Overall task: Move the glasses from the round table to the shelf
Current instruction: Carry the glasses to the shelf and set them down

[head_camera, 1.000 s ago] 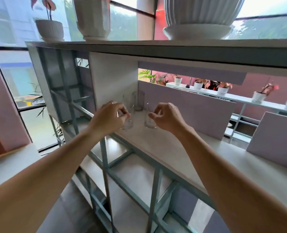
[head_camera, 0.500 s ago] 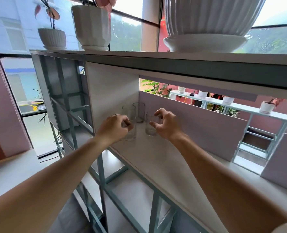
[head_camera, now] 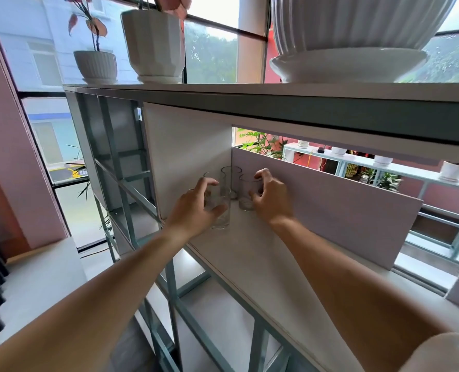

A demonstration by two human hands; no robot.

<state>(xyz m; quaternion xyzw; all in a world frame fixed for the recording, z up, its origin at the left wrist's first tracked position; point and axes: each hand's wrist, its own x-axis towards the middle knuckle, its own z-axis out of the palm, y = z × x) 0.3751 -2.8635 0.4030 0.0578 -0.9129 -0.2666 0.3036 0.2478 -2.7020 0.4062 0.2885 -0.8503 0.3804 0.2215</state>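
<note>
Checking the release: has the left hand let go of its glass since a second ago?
Yes. The left hand has opened; its fingers now spread beside the front glass, which stands on the shelf.

Bright window (head_camera: pixel 212 52) backlight; edges warped, perhaps softened.
</note>
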